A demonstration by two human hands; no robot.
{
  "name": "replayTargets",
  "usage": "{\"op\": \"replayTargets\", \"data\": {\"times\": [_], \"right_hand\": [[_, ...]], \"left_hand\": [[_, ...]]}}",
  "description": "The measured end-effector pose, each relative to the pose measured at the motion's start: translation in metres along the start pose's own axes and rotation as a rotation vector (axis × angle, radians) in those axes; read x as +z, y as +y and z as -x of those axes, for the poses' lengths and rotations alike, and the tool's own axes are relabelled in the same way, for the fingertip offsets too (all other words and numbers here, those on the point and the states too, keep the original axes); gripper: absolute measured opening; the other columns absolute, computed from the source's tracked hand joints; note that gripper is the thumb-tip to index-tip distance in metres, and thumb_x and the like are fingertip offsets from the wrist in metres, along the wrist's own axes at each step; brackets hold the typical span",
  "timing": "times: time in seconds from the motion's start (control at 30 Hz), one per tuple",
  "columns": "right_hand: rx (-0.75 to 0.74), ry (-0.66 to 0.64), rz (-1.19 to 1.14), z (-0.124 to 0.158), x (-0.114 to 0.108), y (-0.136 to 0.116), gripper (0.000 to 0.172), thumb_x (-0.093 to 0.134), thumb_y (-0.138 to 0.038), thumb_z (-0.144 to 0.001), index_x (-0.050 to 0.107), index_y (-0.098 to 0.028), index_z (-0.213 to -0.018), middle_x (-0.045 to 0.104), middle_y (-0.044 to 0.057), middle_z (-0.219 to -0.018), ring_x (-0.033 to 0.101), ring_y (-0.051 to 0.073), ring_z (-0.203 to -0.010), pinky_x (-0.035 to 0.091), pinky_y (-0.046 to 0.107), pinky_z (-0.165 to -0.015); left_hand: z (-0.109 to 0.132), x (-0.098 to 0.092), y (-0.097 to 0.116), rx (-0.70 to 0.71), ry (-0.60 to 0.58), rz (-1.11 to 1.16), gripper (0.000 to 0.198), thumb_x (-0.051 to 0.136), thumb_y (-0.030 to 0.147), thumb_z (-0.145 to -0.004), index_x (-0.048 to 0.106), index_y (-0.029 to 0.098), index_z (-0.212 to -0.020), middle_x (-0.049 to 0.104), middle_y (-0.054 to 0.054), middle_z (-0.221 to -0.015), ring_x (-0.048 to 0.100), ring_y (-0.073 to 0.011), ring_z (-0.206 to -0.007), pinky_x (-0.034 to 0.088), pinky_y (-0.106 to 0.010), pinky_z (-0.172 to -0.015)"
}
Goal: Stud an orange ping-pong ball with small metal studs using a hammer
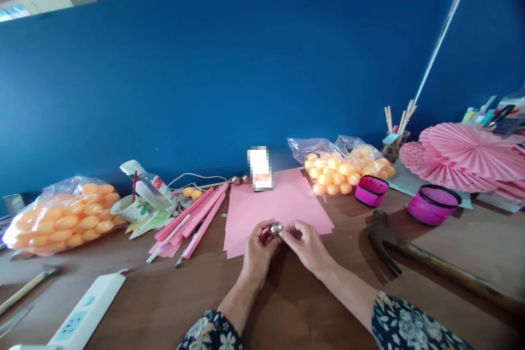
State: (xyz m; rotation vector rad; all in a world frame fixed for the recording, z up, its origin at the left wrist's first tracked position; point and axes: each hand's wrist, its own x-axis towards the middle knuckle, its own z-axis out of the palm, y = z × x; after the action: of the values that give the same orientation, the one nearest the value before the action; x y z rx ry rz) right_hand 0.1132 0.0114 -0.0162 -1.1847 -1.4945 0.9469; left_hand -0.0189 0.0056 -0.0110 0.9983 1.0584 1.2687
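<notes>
Shiny metal ball (276, 228), no long axis evident, sits between left hand (258, 249), fingers curled about its left side, and right hand (308, 245), pinching its right edge; neither nearer. Pink sheets (279, 199) lie just beyond.

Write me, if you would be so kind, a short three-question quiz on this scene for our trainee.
1. Multiple choice: What is at the fingertips of the left hand, with the right hand close beside it?
A) an orange ball
B) a shiny silvery ball
C) a pink paper strip

2. True or false: The white power strip lies to the left of the pink sheets.

3. Count: How many magenta bands with black edging are in view?

Key:
1. B
2. True
3. Two
</notes>
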Motion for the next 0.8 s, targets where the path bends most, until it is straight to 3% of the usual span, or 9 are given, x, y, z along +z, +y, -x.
{"op": "replayTargets", "data": {"times": [0.17, 0.37, 0.5, 0.67, 0.8], "right_hand": [[0.022, 0.008, -0.039, -0.002, 0.0, 0.001, 0.019, 0.054, -0.036, -0.075, 0.053, -0.017, -0.071, 0.06, 0.001, -0.069, 0.055, 0.014, -0.064, 0.045, 0.024, -0.06], [0.087, -0.097, -0.283, -0.003, -0.004, -0.006, 0.021, 0.053, -0.038, -0.077, 0.052, -0.018, -0.082, 0.062, 0.003, -0.082, 0.06, 0.016, -0.075, 0.05, 0.029, -0.069], [0.103, -0.123, -0.37, -0.002, -0.003, -0.008, 0.02, 0.051, -0.037, -0.078, 0.05, -0.019, -0.086, 0.061, 0.002, -0.08, 0.061, 0.015, -0.072, 0.051, 0.03, -0.07], [0.015, -0.074, -0.207, 0.001, -0.001, -0.008, 0.018, 0.049, -0.034, -0.081, 0.053, -0.019, -0.088, 0.062, 0.003, -0.081, 0.061, 0.016, -0.072, 0.051, 0.03, -0.068], [-0.167, 0.02, 0.015, 0.004, -0.002, -0.01, 0.014, 0.049, -0.027, -0.08, 0.059, -0.02, -0.086, 0.061, 0.007, -0.089, 0.058, 0.019, -0.083, 0.048, 0.032, -0.074]], "left_hand": [[0.0, -0.001, -0.001, 0.008, -0.017, -0.003, 0.043, 0.068, 0.017, -0.061, 0.054, 0.017, -0.101, 0.064, -0.008, -0.096, 0.059, -0.0195, -0.091, 0.045, -0.033, -0.082], [0.002, 0.001, 0.002, 0.007, -0.015, 0.055, 0.045, 0.067, 0.023, -0.063, 0.054, 0.017, -0.106, 0.06, -0.009, -0.107, 0.056, -0.0203, -0.097, 0.044, -0.034, -0.086], [0.003, 0.001, 0.002, -0.022, -0.047, 0.14, 0.043, 0.064, 0.027, -0.068, 0.053, 0.017, -0.108, 0.06, -0.009, -0.107, 0.058, -0.0196, -0.095, 0.043, -0.035, -0.088], [0.002, 0.0, -0.001, -0.031, -0.043, 0.196, 0.038, 0.062, 0.031, -0.07, 0.054, 0.015, -0.104, 0.064, -0.009, -0.096, 0.061, -0.0176, -0.086, 0.045, -0.035, -0.085], [0.001, 0.0, 0.0, -0.041, -0.02, 0.184, 0.037, 0.064, 0.031, -0.067, 0.055, 0.014, -0.098, 0.066, -0.008, -0.088, 0.063, -0.0167, -0.08, 0.047, -0.034, -0.08]]}}
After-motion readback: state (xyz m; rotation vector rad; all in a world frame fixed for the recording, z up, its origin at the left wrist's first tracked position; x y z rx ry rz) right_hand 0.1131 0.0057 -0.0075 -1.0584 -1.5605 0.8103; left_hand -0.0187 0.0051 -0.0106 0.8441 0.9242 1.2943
